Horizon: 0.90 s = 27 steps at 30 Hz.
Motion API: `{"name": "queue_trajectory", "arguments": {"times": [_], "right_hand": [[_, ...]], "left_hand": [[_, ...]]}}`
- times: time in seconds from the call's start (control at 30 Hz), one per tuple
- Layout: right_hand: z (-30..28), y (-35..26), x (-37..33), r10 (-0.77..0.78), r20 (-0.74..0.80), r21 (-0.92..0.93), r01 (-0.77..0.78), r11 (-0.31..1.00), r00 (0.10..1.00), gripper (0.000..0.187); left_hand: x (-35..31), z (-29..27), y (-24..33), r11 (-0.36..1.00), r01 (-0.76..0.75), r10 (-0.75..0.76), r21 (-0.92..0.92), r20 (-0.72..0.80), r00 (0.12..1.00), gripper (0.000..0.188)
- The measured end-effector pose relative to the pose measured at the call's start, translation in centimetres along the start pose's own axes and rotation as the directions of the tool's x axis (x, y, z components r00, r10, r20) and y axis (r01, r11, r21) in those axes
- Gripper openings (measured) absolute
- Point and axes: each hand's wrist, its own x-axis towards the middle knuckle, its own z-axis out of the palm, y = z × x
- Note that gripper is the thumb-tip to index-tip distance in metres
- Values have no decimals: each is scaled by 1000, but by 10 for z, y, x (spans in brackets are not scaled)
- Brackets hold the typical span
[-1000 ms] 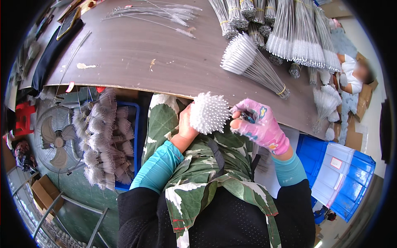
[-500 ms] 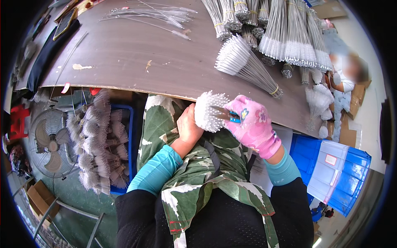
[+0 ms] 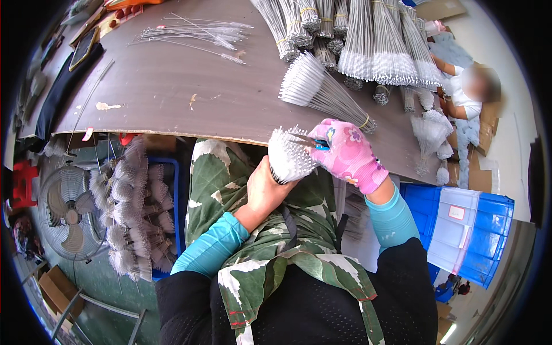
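White-bristled brush bundle (image 3: 290,158) in left hand (image 3: 267,187), blue-handled tool (image 3: 322,145) in right hand (image 3: 345,152), above the lap.
Clock read from held bundle: banded bundle (image 3: 329,93) at 1 o'clock; stacked bundles (image 3: 379,49) beyond, between 1 and 2; loose brushes (image 3: 210,35) at 11; bunched brushes (image 3: 129,213) at 8, fan (image 3: 72,215) farther out; blue crates (image 3: 486,230) at 4. Glove and tool covering some bristles. Left fingers bare, clasped around bundle below bristles; right fingers, in pink floral glove (image 3: 359,169), clenched on tool, tips toward 10 o'clock, bristle contact unclear. Brown surface (image 3: 172,75) toward 12; green floor (image 3: 109,293) toward 8; co-worker (image 3: 460,98) at 2.
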Motion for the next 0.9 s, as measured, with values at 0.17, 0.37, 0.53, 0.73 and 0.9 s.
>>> {"name": "queue_trajectory", "arguments": {"times": [0.17, 0.37, 0.53, 0.73, 0.9], "right_hand": [[15, 10, -12, 40, 29, 54, -41, 998, 999, 26], [19, 19, -11, 49, 54, 207, -59, 977, 997, 22], [11, 24, -7, 25, 76, 266, -44, 963, 997, 23], [12, 22, 2, -189, -59, 92, 194, 977, 980, 25], [16, 15, 4, -138, -180, 275, 184, 944, 974, 20]], "left_hand": [[1, -1, -5, 999, 25, -26, 21, 70, 997, 57], [1, 2, -5, 999, 35, -37, 29, 63, 997, 57], [2, 4, -7, 999, 32, -35, 39, 59, 998, 57], [4, 2, -5, 1000, 20, -20, -3, 32, 999, 59], [1, -8, 8, 998, 11, -8, -55, 53, 999, 64]]}}
